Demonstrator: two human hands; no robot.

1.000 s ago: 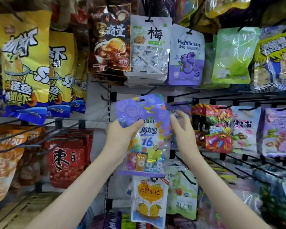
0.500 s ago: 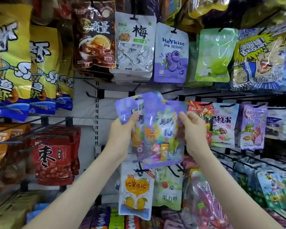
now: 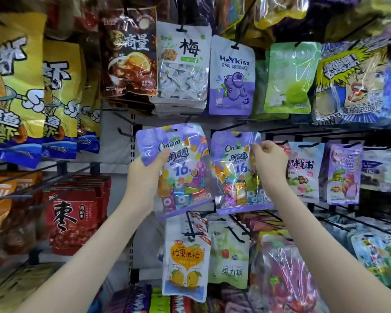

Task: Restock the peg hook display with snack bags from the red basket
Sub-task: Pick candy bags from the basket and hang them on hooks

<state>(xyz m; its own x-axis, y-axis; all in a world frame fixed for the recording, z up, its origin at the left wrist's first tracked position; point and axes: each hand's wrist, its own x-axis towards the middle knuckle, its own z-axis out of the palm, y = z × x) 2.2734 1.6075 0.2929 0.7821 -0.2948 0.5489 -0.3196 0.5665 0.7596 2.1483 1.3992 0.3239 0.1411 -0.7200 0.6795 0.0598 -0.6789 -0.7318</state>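
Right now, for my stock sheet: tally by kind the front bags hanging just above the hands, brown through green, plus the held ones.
Brown bag: 1
White bag: 1
HeyKiss bag: 1
Green bag: 1
Cinlant bags, one in each hand: 2
Total: 6

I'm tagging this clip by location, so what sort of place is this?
Likely a shop's snack aisle: black peg hooks, hanging packets like the HeyKiss bag; the left hand grips the left purple bag, the right hand the right purple bag.
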